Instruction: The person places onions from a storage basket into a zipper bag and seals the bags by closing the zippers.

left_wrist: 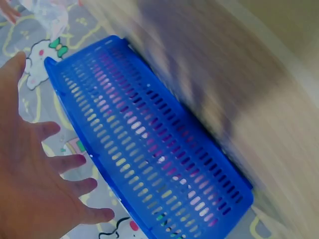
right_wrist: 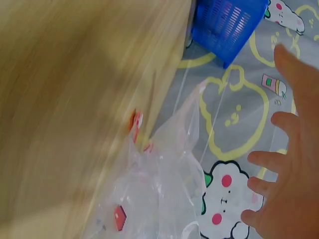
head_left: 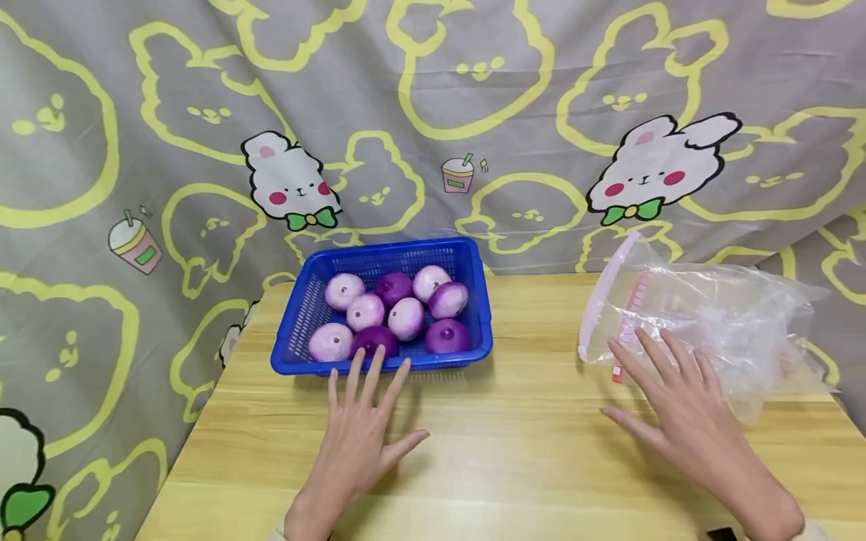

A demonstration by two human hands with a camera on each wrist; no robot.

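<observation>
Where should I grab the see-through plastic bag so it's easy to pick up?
Probably at its open mouth, the pink-edged rim on the plastic bag's left end. The right hand already rests there, so come from the near side and pinch one layer of the rim. The crinkled body looks floppy, so a grip there could slip.

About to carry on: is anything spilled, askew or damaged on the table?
Nothing stands out. The onions all sit inside the basket, the bag lies crumpled but intact, and both hands, left and right, are open.
</observation>
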